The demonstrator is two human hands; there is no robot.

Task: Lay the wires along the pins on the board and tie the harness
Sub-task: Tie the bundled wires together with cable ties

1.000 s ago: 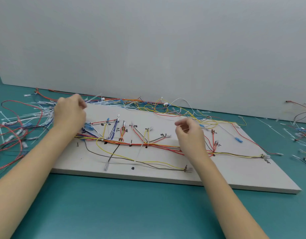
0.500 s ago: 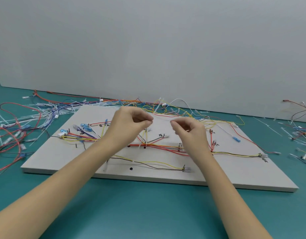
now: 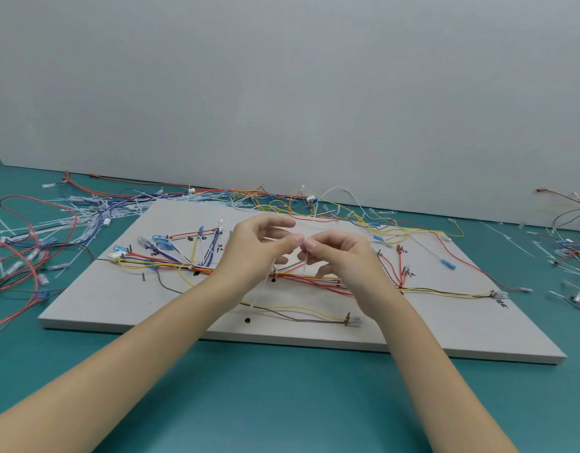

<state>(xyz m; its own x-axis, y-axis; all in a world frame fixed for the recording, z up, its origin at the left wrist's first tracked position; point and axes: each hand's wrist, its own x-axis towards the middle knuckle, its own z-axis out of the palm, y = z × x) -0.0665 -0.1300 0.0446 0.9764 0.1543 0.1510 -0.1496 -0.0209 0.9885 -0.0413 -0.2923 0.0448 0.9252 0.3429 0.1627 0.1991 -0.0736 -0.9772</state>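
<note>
Both hands up over the board (image 3: 118, 299), working a white cable tie (image 3: 304, 263).

Right hand (image 3: 344, 259) has a narrow grip, thumb and finger pinching the tie; left hand (image 3: 259, 253) meets it fingertip to fingertip, though whether its grip is on the tie is hard to tell. The wires (image 3: 314, 279) run along the pins beneath, loose wires (image 3: 37, 253) lie on the table (image 3: 282, 403).

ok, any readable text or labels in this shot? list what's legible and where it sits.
No printed labels or brands show.
Handwritten black marks on the board beside the pins: too small and blurred to read.
One by the red wire ends looks like "12", not certain.
Scribble at the right connector: unreadable.
Marks near the blue wires: unreadable.
</note>
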